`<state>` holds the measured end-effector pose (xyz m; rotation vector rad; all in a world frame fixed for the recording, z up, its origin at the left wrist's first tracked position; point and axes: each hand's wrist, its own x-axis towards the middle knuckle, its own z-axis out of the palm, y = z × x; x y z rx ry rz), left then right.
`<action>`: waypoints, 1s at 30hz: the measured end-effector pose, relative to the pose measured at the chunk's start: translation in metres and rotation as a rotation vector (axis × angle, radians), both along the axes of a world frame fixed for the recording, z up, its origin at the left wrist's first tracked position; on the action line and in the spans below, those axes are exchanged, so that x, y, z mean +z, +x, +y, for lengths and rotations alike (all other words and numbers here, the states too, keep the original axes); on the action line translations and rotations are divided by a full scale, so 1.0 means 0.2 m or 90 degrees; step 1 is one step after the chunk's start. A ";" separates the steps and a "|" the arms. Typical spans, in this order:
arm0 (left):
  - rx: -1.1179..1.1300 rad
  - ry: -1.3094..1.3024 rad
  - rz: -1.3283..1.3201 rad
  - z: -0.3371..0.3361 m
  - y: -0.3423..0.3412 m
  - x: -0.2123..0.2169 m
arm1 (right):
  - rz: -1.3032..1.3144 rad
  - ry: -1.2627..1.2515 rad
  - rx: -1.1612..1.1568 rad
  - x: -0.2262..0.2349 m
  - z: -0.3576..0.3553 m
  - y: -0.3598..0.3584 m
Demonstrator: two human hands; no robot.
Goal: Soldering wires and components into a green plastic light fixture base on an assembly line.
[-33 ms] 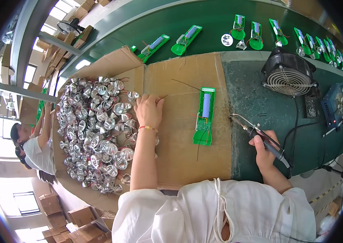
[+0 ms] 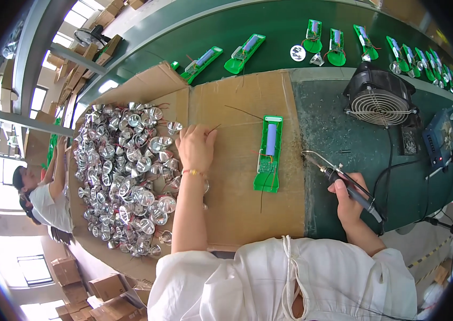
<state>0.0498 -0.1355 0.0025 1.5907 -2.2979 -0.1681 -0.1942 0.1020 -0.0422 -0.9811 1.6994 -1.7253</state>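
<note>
My right hand [image 2: 349, 206] grips a soldering iron [image 2: 338, 177] by its dark handle, with its bent metal tip pointing left. Just left of that tip, on the cardboard, lies an open green plastic housing [image 2: 266, 179]. It holds a purple cylindrical battery [image 2: 271, 140], a small circuit board and loose thin wires. At the right edge of a heap of shiny reflector cups [image 2: 125, 160], my left hand [image 2: 195, 148] has its fingers curled down beside one reflector cup [image 2: 174, 127]. A thin dark wire shows near its thumb; what the fingers hold is hidden.
A cardboard tray [image 2: 175, 80] surrounds the heap. Beyond stand more green housings [image 2: 245, 53] in a row. At the right are a black fan [image 2: 378, 101], a blue soldering station [image 2: 441, 139] and a cable. Another person [image 2: 47, 198] works at far left.
</note>
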 end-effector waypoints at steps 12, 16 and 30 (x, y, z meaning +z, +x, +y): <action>-0.102 0.242 0.308 0.54 -0.12 -0.01 | 0.071 -0.006 0.175 0.15 -0.05 0.12; -0.106 0.278 0.302 0.55 -0.11 -0.05 | 0.041 -0.010 0.172 0.12 -0.07 0.15; -0.147 0.249 0.269 0.53 -0.13 -0.07 | 0.028 0.029 0.173 0.13 -0.06 0.17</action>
